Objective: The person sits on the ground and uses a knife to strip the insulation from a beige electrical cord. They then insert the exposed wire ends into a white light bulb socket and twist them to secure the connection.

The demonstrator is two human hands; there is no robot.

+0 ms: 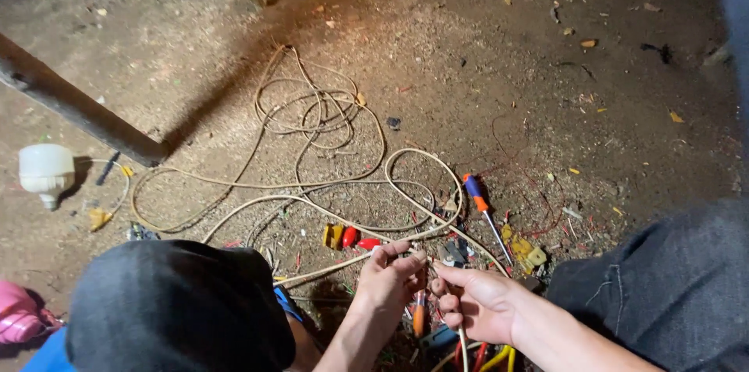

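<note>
My left hand (388, 276) and my right hand (477, 299) meet low in the centre, both pinching the same pale cream cable (328, 204). The cable runs from my fingers across the dirt ground and ends in a tangled coil further away. A second strand drops from my right hand toward the bottom edge. Under my hands lie orange-handled pliers (419, 313), partly hidden. A screwdriver (480, 204) with an orange and blue handle lies just beyond my right hand.
A white bulb (45, 173) lies at the left. Small red and yellow parts (351, 237) and wire scraps dot the dirt. A dark beam (74, 107) crosses the upper left. My knees in dark trousers (663, 278) frame the bottom; a pink thing (19, 317) sits at lower left.
</note>
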